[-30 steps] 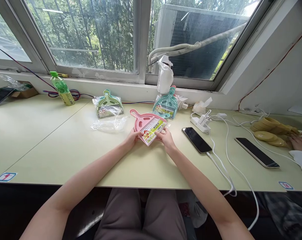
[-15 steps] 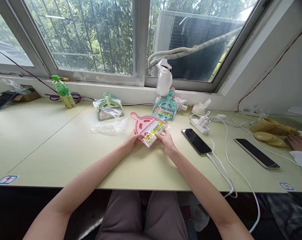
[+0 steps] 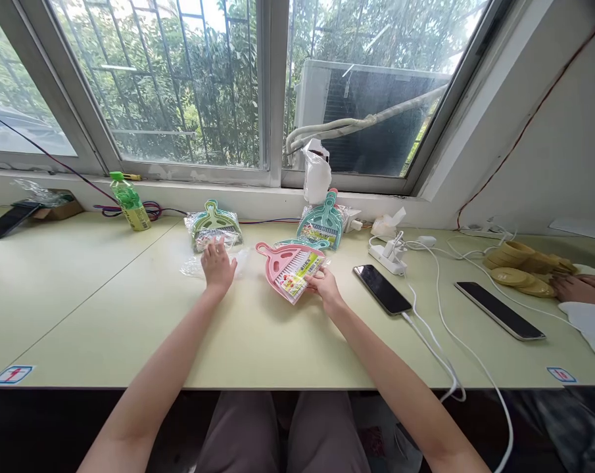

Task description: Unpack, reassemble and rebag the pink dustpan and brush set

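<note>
A pink dustpan and brush set (image 3: 282, 263) with a printed label card is held at its right edge by my right hand (image 3: 323, 287), its fingers closed on the card end. Part of a teal dustpan shows behind the pink one. My left hand (image 3: 218, 266) is over a clear plastic bag (image 3: 194, 265), fingers spread; whether it touches the plastic I cannot tell. Just beyond it lies a green dustpan set (image 3: 212, 220) in clear wrapping. Farther right, against the wall, a wrapped teal dustpan set (image 3: 327, 220) leans with a pink handle tip behind it.
A phone (image 3: 382, 289) on a white cable and a power strip (image 3: 388, 256) lie to the right. Beyond are another phone (image 3: 499, 310), yellow round pieces (image 3: 517, 277) and another person's hands (image 3: 578, 289). A green-capped bottle (image 3: 130, 202) stands at the back left.
My left hand has let go of the pink dustpan set and moved left to the clear plastic bag, its fingers opening. My right hand still holds the set. The view has tilted up slightly.
</note>
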### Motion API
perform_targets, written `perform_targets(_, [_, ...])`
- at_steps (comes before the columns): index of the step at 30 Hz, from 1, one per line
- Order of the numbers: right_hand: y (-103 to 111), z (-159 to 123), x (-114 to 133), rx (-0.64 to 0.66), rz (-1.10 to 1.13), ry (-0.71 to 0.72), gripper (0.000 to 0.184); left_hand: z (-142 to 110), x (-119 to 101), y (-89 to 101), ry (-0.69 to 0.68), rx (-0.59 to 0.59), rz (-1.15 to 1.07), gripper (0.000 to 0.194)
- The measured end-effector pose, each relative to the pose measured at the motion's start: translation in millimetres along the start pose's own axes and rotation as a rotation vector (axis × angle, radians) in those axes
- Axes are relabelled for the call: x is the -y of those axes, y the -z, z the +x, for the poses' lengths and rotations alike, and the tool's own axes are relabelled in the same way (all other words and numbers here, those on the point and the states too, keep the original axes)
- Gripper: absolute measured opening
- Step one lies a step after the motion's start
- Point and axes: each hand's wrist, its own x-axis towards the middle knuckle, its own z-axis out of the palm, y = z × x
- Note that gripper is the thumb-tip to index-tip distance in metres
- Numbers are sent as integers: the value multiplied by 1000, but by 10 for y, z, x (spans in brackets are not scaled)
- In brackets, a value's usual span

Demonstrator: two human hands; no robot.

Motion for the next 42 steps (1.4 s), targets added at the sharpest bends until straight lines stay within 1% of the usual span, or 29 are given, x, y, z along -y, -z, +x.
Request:
perform_targets(1, [-1,-2,2,-2,-1,0,43,23,73,-20,10,17,75,64])
perform_targets(3, [0,0,4,-9,-7,5,42,49,175,-58,11,68,168,53])
perform_targets(5, [5,8,3,-9,-2,13,42,55,210,-76,-7,128,196,40])
perform_targets(6, [9,13,1,-7,2,16,42,53,204,-76,-20,154,191,38])
perform_targets(8, [16,20,-3,4,13,23,42,36,152,-59,-40,175,149,38])
perform_targets(9, [18,21,-5,12,15,25,42,22,112,-47,-45,166,116,38])
perform_targets(13, [5,-1,-3,45,-7,12,39,-50,-79,6,-37,79,-41,36])
perform_targets(15, [-10,-19,2,65,-29,19,39,-72,-153,27,-1,63,-121,34])
perform_targets(17, [-24,-34,7,85,-50,37,40,-75,-193,42,66,82,-195,33])
perform_targets(19, [-33,-43,7,92,-67,48,40,-64,-201,51,131,100,-244,32])
perform_targets(21, [-38,-46,2,83,-74,48,40,-54,-196,56,148,90,-263,32])
perform_targets(23, [-42,-45,-6,69,-71,46,41,-60,-205,64,124,62,-271,33])
perform_targets(26, [-53,-43,-18,88,-60,52,42,-107,-270,88,37,32,-303,35])
perform_targets(30, [-83,-48,-31,197,-49,74,46,-208,-416,143,-84,70,-381,33])
perform_targets(33, [-100,-53,-44,234,-53,102,54,-284,-526,182,-158,95,-441,32])
perform_targets(35, [-101,-53,-52,220,-39,116,58,-325,-590,202,-213,49,-488,31])
perform_targets(36, [-98,-52,-54,207,-25,125,60,-337,-614,210,-214,-9,-519,34])
perform_targets(37, [-94,-51,-55,193,-7,134,61,-339,-629,216,-182,-88,-556,40])
perform_targets(38, [-90,-49,-55,179,10,146,62,-331,-631,219,-110,-178,-601,48])
perform_targets(39, [-86,-48,-54,165,26,158,63,-310,-619,219,-4,-266,-658,56])
perform_targets(40, [-83,-46,-53,154,38,167,63,-276,-592,215,127,-330,-734,64])
perform_targets(41, [-81,-45,-52,145,49,175,63,-232,-554,207,274,-350,-834,69])
perform_targets(42, [-81,-45,-52,136,59,180,63,-183,-509,195,423,-315,-961,72])
